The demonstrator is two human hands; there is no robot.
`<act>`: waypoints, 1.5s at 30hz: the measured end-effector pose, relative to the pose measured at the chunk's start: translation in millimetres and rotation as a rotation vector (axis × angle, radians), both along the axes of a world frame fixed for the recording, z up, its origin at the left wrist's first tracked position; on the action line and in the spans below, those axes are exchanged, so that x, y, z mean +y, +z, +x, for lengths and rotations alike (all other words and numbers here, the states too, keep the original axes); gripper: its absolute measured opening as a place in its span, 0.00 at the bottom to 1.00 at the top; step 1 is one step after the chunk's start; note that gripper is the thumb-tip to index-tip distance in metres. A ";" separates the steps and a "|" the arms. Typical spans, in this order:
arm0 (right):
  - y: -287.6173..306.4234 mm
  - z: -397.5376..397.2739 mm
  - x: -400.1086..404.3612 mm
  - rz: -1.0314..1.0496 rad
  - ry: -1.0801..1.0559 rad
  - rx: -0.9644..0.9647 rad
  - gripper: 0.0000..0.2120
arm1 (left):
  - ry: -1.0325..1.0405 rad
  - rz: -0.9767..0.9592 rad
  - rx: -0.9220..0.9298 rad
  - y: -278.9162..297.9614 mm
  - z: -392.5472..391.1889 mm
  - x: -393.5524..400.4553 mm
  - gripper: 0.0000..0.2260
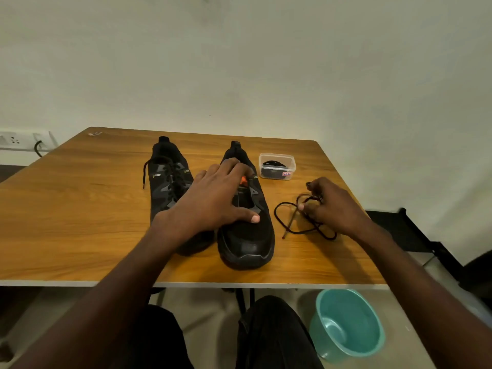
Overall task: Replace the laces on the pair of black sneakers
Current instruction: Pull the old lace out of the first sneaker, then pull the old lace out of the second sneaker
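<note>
Two black sneakers stand side by side on the wooden table (80, 209), toes toward me. The left sneaker (166, 177) still carries a black lace. The right sneaker (246, 235) shows bare eyelets and an orange tongue patch. My left hand (213, 198) rests spread over the right sneaker, thumb on its toe box. A loose dark lace (298, 225) lies in loops to the right of that shoe. My right hand (330, 206) holds a bunch of this lace between curled fingers and thumb.
A small clear plastic box (277, 167) with dark laces inside stands behind the loose lace. A teal bucket (346, 323) sits on the floor under the table's right front corner. A black rack (415, 230) is at the right, a wall socket (24, 139) at the far left.
</note>
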State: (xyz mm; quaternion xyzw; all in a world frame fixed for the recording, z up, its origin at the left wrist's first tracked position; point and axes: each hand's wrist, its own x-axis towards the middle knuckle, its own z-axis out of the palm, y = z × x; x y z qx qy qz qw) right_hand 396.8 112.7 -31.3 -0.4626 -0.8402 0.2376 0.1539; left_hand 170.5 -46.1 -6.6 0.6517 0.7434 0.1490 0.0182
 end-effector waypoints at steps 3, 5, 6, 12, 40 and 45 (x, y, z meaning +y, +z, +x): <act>-8.8 7.4 6.8 -0.044 0.019 -0.095 0.39 | 0.006 0.039 0.035 -2.0 15.5 0.0 0.41; -17.8 9.9 4.9 -0.090 0.047 -0.044 0.43 | 0.014 0.046 0.052 -6.6 23.9 1.0 0.40; -23.2 9.4 1.1 -0.093 0.065 -0.035 0.44 | 0.017 0.054 0.062 -9.1 26.6 1.5 0.39; -63.1 0.5 -17.3 0.207 0.253 -0.128 0.28 | 0.043 0.074 0.086 -19.5 33.2 4.6 0.36; -27.2 127.7 -0.4 -0.603 -0.287 0.918 0.07 | -0.316 -0.047 -0.456 -56.2 220.0 86.8 0.52; -27.5 200.2 14.8 -0.531 -0.315 1.007 0.07 | -0.354 0.033 -0.335 -55.2 265.4 142.1 0.12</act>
